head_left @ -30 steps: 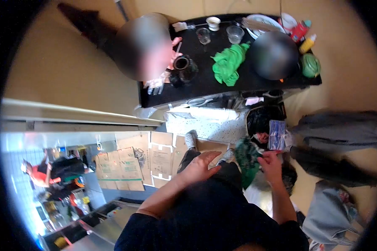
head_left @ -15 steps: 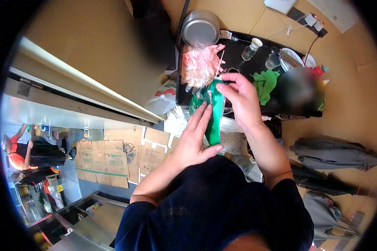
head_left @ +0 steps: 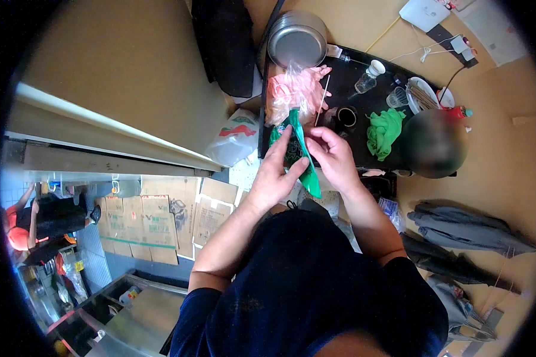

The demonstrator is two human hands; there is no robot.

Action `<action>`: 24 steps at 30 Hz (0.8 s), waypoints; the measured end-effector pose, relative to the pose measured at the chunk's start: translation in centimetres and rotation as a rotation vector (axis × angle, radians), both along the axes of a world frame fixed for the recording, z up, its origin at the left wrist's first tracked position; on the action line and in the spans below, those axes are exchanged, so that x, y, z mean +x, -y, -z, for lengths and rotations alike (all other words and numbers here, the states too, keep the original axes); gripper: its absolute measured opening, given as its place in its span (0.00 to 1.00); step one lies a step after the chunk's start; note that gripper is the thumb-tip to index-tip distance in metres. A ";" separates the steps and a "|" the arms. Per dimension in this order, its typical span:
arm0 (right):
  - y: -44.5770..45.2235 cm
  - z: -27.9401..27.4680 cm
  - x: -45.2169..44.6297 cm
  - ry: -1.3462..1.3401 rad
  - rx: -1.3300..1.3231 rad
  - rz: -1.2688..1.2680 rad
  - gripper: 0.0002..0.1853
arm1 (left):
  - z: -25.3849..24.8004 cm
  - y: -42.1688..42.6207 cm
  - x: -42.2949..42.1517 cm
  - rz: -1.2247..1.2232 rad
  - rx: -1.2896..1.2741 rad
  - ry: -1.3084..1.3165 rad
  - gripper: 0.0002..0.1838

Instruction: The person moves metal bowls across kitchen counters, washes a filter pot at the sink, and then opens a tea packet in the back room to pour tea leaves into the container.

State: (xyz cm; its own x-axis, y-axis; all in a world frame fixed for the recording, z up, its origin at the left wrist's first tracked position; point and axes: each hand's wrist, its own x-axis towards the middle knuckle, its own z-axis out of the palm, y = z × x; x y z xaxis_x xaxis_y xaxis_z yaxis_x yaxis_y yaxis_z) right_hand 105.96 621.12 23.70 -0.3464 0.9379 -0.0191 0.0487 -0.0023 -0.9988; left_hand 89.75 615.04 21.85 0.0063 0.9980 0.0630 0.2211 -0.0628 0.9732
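Packet, green and glossy (head_left: 311, 181), lies between the two hands, its long axis running from 11 to 5 o'clock. The left hand (head_left: 272, 175) is nearer, clamped on it, thumb across its face; from there most of it lies toward 2 o'clock. The right hand (head_left: 337, 162) has curled fingers at its 3 o'clock edge; whether they pinch it, I cannot tell. Beyond, on the black table (head_left: 339, 89), pink gloves (head_left: 304, 86) lie at 12, a green cloth (head_left: 385, 132) at 2. Farther off, flattened cardboard (head_left: 155, 223) and a person (head_left: 18, 229) are at 9.
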 end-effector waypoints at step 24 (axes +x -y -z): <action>-2.0 0.3 4.8 -0.207 -0.191 -0.307 0.14 | -0.8 0.3 4.7 -0.126 -0.034 0.108 0.39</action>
State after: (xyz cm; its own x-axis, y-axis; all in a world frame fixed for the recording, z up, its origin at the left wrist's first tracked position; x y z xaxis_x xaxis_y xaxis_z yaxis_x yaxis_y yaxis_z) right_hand 110.73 623.17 23.37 -0.6246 0.7765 -0.0834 -0.1258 -0.2055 -0.9705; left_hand 94.42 614.71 22.63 -0.1238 0.9920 0.0228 0.1193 -0.0080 0.9928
